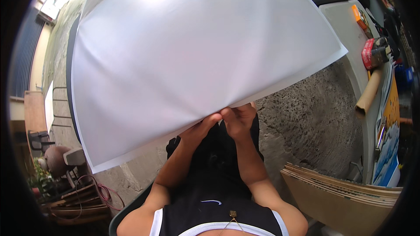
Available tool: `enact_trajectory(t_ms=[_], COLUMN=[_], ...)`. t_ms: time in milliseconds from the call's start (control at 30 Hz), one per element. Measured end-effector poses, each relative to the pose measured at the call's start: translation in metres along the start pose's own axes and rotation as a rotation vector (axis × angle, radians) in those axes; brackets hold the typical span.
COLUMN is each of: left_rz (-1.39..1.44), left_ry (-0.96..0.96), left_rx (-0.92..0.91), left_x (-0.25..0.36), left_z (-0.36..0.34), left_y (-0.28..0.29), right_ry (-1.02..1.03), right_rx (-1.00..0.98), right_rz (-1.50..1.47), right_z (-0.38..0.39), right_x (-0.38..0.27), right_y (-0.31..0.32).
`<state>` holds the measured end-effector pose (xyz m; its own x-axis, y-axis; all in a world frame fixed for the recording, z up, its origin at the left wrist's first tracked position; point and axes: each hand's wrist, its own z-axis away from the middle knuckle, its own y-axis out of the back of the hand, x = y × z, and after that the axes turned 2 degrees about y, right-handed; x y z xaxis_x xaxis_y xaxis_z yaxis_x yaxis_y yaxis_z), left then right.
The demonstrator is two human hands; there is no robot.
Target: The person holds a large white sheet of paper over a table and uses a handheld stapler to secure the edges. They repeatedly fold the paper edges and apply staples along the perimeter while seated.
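Note:
A large white glossy sheet (183, 48) spreads across the upper middle, with soft creases and a glare near its far side; a dark edge shows beneath its left side. My left hand (197, 129) grips the near edge of the sheet, thumb at the rim and fingers hidden underneath. Just to its right, my right hand (236, 123) is closed on the same edge, thumb against the rim and fingers curled below. The two thumbs are close together.
At right, a grey table (342, 19) holds an orange box (360, 16), a red-labelled tool (372, 53) and a cardboard tube (367, 94). Stacked boards (332, 196) lean at lower right. At left are a round rusty tank (57, 161), hoses (105, 194) and wood pieces (76, 205).

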<state>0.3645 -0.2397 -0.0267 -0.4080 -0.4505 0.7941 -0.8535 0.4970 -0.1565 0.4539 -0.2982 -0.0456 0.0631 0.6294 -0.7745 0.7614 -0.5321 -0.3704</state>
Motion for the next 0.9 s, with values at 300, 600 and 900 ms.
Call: enact_trajectory(t_ms=[300, 600, 900], left_rz=[0.036, -0.19, -0.349], left_ry=[-0.032, 0.031, 0.002], left_rx=[-0.056, 0.063, -0.089], left_x=[-0.014, -0.058, -0.081], left_z=[-0.006, 0.018, 0.038], left_y=[-0.001, 0.037, 0.065], right_ry=[-0.231, -0.018, -0.665], right_rx=[-0.073, 0.071, 0.557], right_rz=[0.091, 1.121, 2.298], right_z=[-0.008, -0.024, -0.049], right_x=[-0.024, -0.226, -0.364], right_y=[0.009, 0.088, 0.403])
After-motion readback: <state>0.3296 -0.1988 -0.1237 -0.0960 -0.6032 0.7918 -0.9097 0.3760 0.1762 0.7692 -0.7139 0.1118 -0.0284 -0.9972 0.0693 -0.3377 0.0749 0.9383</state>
